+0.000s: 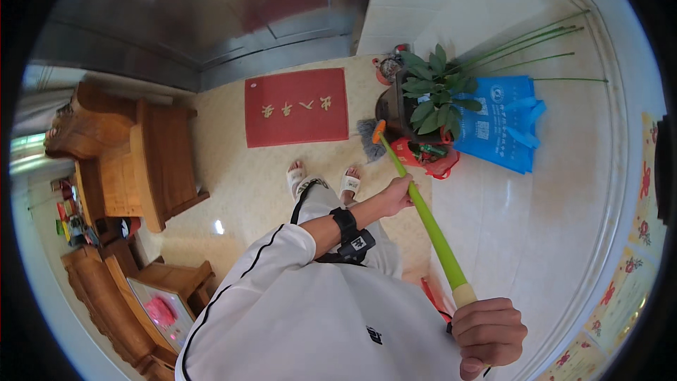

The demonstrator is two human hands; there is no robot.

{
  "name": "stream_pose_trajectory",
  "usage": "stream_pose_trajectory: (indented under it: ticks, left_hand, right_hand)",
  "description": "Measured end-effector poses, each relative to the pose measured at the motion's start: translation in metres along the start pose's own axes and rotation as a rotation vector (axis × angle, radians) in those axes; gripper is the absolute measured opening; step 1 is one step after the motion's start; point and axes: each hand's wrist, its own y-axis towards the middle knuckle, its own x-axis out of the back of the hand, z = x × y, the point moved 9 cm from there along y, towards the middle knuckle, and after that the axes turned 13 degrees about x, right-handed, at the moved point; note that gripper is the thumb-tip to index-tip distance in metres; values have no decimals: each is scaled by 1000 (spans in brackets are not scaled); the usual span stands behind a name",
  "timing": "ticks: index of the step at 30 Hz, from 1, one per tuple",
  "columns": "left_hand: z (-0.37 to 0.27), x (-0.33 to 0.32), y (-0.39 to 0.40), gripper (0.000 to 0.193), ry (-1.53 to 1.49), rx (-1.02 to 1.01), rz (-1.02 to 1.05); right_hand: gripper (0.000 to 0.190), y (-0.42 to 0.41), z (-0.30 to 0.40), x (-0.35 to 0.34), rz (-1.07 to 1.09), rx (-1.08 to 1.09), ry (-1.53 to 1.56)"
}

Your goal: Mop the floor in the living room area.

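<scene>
My left hand is wrapped around the middle of a lime-green mop handle, its arm reaching across my body. Higher up, near the handle's pale yellow end section, my right hand grips the pole in a fist. An orange joint links the handle to the grey mop head. The mop head lies on the tiled floor between the red doormat and a dark square planter. Part of the mop head is hidden behind the joint.
A leafy potted plant, a blue tote bag and a red bag stand against the right wall. A metal door is beyond the mat. Carved wooden furniture lines the left side. My slippered feet are near the mop head.
</scene>
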Motion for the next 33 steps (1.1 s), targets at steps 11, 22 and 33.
stream_pose_trajectory:
  ticks: [11,22,33]
  left_hand:
    - [-136,34,-9,22,-65,33,82]
    - [-222,39,-48,20,126,172,35]
    - [-210,73,-87,23,361,366,-157]
  right_hand:
    - [23,63,-110,-20,-208,6,-240]
    - [25,147,-172,-29,-437,-138,-639]
    - [24,144,-142,-45,-724,-169,-767]
